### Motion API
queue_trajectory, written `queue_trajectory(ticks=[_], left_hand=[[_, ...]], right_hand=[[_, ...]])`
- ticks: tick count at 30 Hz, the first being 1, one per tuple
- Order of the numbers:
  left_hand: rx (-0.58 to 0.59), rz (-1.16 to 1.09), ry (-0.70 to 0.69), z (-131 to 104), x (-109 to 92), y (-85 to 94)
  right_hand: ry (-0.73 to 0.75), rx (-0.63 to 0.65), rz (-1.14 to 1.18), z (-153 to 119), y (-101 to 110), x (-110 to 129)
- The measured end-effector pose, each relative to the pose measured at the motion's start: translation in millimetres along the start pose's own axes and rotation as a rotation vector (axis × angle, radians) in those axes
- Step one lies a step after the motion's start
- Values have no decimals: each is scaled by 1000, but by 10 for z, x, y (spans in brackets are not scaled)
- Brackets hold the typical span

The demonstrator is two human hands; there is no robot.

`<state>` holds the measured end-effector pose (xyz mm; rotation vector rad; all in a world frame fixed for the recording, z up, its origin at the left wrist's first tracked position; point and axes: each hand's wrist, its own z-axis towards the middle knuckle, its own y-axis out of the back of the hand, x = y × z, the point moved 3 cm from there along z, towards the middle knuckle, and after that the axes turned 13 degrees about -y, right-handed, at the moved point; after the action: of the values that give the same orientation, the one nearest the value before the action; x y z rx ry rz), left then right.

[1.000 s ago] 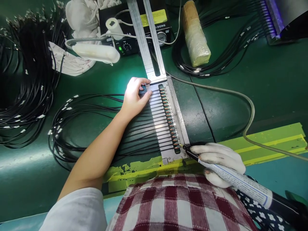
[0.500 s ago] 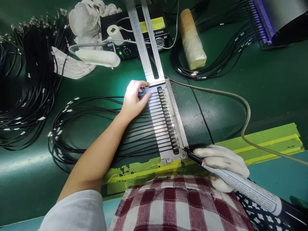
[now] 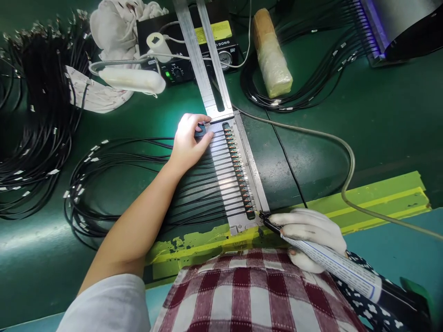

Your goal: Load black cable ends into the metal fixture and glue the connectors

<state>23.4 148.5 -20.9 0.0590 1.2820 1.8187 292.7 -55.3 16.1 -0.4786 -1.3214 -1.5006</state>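
A flat metal jig [image 3: 221, 175] lies on the green table, a row of black cables [image 3: 197, 196] laid across it. Their small stripped ends with connectors [image 3: 238, 168] line up along its slot. My bare left hand [image 3: 190, 140] grips the jig's far left edge with thumb and fingers, around a dark blue piece [image 3: 200, 131]. In a white glove, my right hand [image 3: 313, 237] is closed around a dispensing syringe [image 3: 332, 263] with a printed white label and black front end. Its thin tip is at the cable end nearest me; whether it touches cannot be made out.
Behind the jig stands a black dispenser box [image 3: 187, 60] with a gauge, partly covered by a slotted metal bar [image 3: 197, 50]. A wrapped block [image 3: 273, 55] rests by coiled cables. Cable bundles [image 3: 44, 92] hang left; a grey hose [image 3: 311, 129] crosses the right side.
The whole view has shifted slightly, so most things sit a little further left. The syringe tip stays near the closest cable end. My left hand keeps its grip on the jig.
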Motion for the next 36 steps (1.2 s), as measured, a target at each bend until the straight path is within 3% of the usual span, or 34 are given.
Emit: queue_trajectory(ticks=[36], left_hand=[[11, -9, 11, 15, -23, 17]], right_hand=[[12, -9, 9, -26, 5, -14]])
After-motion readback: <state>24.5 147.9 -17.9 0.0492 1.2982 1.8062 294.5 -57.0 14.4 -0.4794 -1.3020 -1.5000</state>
